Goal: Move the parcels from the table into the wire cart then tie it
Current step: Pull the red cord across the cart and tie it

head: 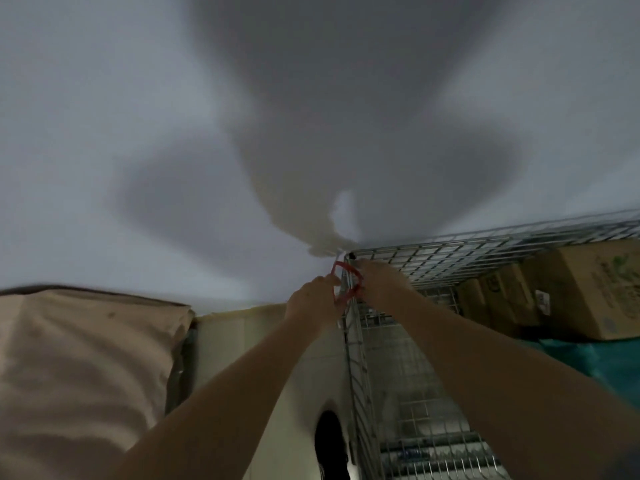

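The wire cart (356, 341) fills the lower right, its top corner post near the wall. Cardboard parcels (585, 289) and a teal parcel (588, 362) lie inside it. A red cord (348, 282) loops round the corner post. My left hand (313, 299) pinches the cord on the post's left side. My right hand (377, 278) grips the cord on the right side, against the wire mesh. The fingertips of both hands are partly hidden behind the post.
A beige cloth-covered table (83, 358) stands at the lower left. A pale wall (138, 133) with my shadow rises straight ahead. Tiled floor (263, 341) shows between table and cart, with a dark shoe (329, 445) below.
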